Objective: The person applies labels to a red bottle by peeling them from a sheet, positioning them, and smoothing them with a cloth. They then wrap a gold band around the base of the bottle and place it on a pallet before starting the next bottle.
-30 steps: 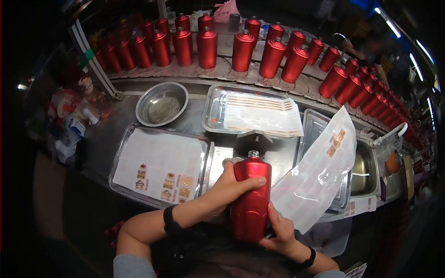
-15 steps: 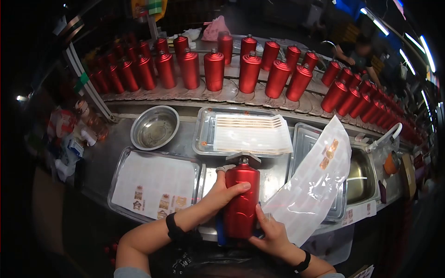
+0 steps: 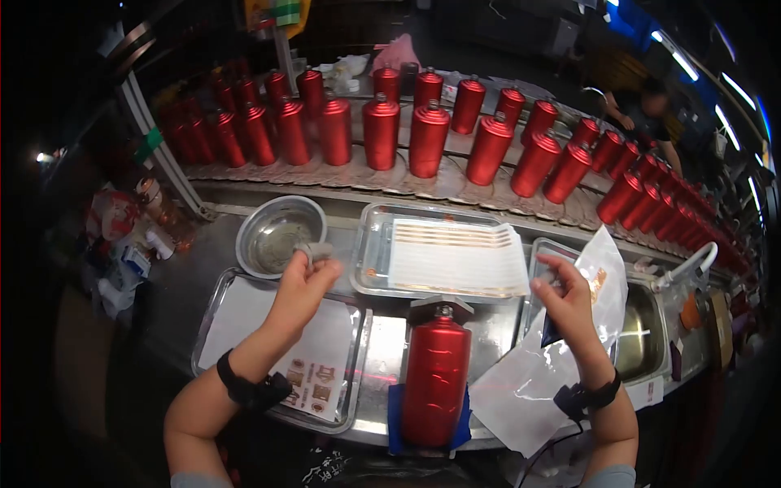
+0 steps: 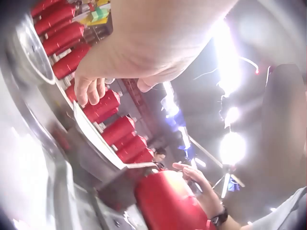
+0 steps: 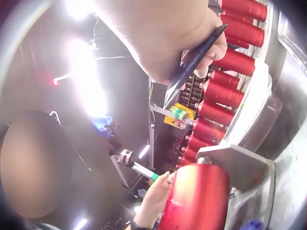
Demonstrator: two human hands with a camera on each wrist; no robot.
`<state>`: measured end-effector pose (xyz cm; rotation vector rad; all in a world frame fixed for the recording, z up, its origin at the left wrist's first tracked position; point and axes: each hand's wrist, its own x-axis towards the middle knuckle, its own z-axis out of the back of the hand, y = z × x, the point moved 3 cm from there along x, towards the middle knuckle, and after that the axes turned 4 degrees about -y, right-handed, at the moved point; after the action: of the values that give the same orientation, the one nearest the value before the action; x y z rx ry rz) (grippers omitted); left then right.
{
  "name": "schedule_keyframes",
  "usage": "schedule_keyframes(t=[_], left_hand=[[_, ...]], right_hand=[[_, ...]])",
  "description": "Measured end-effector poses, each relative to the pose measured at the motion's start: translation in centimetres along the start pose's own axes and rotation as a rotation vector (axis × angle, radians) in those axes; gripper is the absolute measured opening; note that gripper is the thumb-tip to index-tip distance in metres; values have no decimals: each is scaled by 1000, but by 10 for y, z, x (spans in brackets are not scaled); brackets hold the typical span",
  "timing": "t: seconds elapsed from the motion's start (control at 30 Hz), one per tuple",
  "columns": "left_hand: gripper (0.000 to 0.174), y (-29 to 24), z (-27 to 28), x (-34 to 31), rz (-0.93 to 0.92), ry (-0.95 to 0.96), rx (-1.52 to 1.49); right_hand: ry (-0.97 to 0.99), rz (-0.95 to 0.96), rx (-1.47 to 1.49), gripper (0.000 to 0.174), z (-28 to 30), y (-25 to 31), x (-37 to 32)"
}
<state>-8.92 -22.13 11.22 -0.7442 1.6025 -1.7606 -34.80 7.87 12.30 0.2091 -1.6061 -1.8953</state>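
Observation:
A red bottle [image 3: 437,382] lies in front of me on a blue pad [image 3: 396,415], its neck at a grey metal bracket [image 3: 442,309]. Both hands are off it. My left hand [image 3: 305,289] is raised over the left tray near the steel bowl, its fingers loosely bent; a greyish covering [image 3: 314,250] shows at a fingertip. On the right, my right hand [image 3: 571,305] is up over a translucent label sheet [image 3: 529,390]. A thin, flat, dark blue blade-like piece [image 5: 192,64] is gripped against its palm, clearest in the right wrist view.
Rows of red bottles [image 3: 429,142] stand on a conveyor at the back. A steel bowl [image 3: 260,224], a left tray [image 3: 355,382] with a label sheet, and a middle tray [image 3: 368,272] with strips surround the bottle. At right are a sink [image 3: 657,342] and a tap [image 3: 691,264].
Both hands have let go of the red bottle, which now lies on the blue pad. The left hand has moved up and left, the right hand up and right. The conveyor bottles have shifted.

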Motion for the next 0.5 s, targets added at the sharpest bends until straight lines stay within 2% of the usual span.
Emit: schedule_keyframes(t=[0.03,0.13,0.17,0.27,0.3,0.4,0.43,0.5], left_hand=[[39,-4,9,8,-57,-57,36],[37,-1,40,58,-206,-168,143],[38,-1,51,76,-246,-201,197],[40,-14,71,117,-321,-303,377],[41,-22,72,128,-342,-336,438],[43,-30,71,173,-453,-348,517],[46,-34,61,184,-520,-340,504],[48,-43,37,206,-643,-318,608]], right_hand=[[-3,94,-12,44,-4,-2,17],[3,128,-186,53,-16,-16,69],[-17,125,-305,64,-19,-16,83],[-68,380,-559,73,-29,-40,134],[-38,248,-549,83,-30,-33,145],[4,107,-637,89,-45,4,173],[-24,198,-681,96,-50,-1,190],[-78,231,-771,98,-66,-2,222]])
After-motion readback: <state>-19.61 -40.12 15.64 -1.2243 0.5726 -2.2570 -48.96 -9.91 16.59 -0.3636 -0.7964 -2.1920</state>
